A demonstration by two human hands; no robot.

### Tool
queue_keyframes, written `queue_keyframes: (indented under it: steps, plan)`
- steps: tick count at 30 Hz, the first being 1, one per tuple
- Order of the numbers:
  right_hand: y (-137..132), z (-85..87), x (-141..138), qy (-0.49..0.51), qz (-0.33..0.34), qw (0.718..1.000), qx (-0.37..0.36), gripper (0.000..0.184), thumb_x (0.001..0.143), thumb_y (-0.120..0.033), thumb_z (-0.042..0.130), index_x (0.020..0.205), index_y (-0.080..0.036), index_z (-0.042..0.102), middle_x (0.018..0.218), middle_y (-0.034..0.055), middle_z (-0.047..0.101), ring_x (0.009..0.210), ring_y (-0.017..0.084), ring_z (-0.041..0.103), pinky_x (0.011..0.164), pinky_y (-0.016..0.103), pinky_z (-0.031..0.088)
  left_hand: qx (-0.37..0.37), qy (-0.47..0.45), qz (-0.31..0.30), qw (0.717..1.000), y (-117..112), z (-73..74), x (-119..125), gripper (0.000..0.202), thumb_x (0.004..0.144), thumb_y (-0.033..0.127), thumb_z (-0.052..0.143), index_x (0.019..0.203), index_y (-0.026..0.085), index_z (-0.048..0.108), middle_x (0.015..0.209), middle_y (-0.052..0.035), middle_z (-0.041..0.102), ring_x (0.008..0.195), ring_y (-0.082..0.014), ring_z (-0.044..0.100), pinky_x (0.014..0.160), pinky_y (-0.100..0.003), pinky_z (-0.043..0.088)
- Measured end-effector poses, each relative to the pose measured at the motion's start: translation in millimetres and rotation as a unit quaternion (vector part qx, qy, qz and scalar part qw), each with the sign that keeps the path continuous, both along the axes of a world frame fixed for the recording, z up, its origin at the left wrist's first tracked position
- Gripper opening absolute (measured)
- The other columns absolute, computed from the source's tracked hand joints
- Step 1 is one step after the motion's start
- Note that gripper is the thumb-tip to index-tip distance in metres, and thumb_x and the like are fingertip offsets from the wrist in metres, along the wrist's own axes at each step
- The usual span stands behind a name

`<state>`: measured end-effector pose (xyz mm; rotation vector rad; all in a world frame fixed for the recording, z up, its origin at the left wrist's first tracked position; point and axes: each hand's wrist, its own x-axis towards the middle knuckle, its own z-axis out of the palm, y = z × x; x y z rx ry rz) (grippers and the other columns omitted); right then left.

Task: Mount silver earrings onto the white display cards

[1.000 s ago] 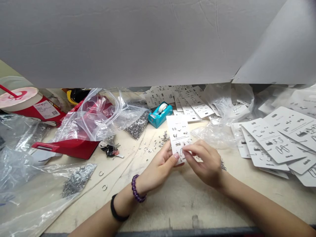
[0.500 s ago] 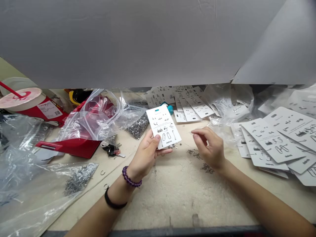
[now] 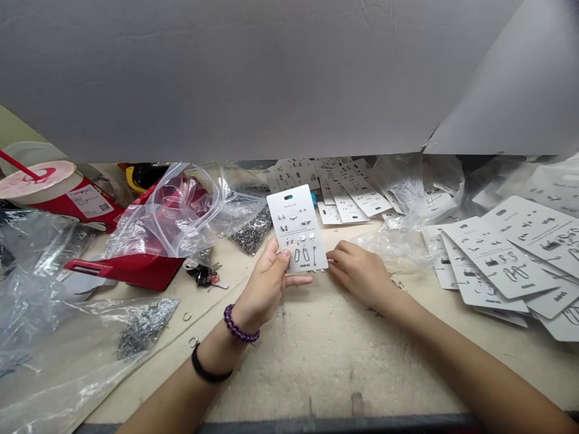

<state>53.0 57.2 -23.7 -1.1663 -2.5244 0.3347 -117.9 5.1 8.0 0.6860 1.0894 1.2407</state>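
My left hand (image 3: pixel 266 283) holds a white earring card (image 3: pixel 297 228) upright by its lower left corner, thumb on the front. The card carries several small silver earrings and a teal hang hole. My right hand (image 3: pixel 360 272) rests low on the table just right of the card's bottom edge, its fingers curled and pinched at small silver pieces (image 3: pixel 320 270) lying there. What the fingertips hold is too small to see.
Stacks of finished earring cards (image 3: pixel 502 259) lie at the right and at the back (image 3: pixel 337 181). Clear plastic bags (image 3: pixel 181 205) cover a red tray (image 3: pixel 131 268) at the left. A bag of silver parts (image 3: pixel 145 322), keys (image 3: pixel 203 275) and a lidded cup (image 3: pixel 36 181) sit left.
My left hand turned the card to face me and lifted it upright. My right hand let go of the card, drew away, then came down to the table beside its lower edge.
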Motion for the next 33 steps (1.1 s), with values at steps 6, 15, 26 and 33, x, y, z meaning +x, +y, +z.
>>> queue_keyframes:
  steps: [6,15,26,33]
  plan:
    - [-1.0,4.6,-6.5,0.058,-0.014,0.998,-0.014,0.015,0.082,-0.018,0.049,0.071,-0.017,0.059,0.074,0.0044,0.055,0.069,0.016,0.050,0.047,0.023,0.030,-0.001,-0.180,-0.060,0.982,-6.1,-3.3,6.5,0.034,0.078,0.018,0.056,0.111,0.022,0.047,0.080,0.0004,0.055,0.062,-0.0077,0.053,0.054,-0.019,0.051]
    - [-46.1,25.0,-17.2,0.467,-0.022,0.866,-0.178,0.006,0.083,-0.021,0.053,0.082,-0.021,0.059,0.080,0.0009,0.052,0.073,0.012,0.055,0.066,0.028,0.048,-0.005,-0.317,-0.120,0.941,-20.5,-5.7,21.6,0.022,0.070,0.019,0.067,0.082,0.017,0.048,0.056,0.0048,0.044,0.051,-0.0058,0.045,0.050,-0.016,0.043]
    - [-51.5,22.0,-17.8,0.459,-0.012,0.858,-0.230,0.007,0.083,-0.020,0.052,0.081,-0.021,0.059,0.080,0.0012,0.055,0.071,0.012,0.057,0.066,0.028,0.049,0.036,-0.297,-0.131,0.945,-22.0,-9.4,21.6,0.027,0.075,0.020,0.062,0.096,0.022,0.045,0.053,0.0070,0.047,0.046,-0.0053,0.045,0.043,-0.013,0.045]
    - [-53.7,25.7,-20.9,0.493,-0.021,0.820,-0.289,0.007,0.084,-0.025,0.052,0.079,-0.022,0.056,0.070,-0.0003,0.055,0.063,0.012,0.058,0.054,0.027,0.051,0.056,-0.312,-0.183,0.931,-22.2,-20.1,18.9,0.022,0.078,0.019,0.059,0.094,0.025,0.045,0.062,0.0051,0.055,0.052,-0.0071,0.053,0.042,-0.016,0.051]
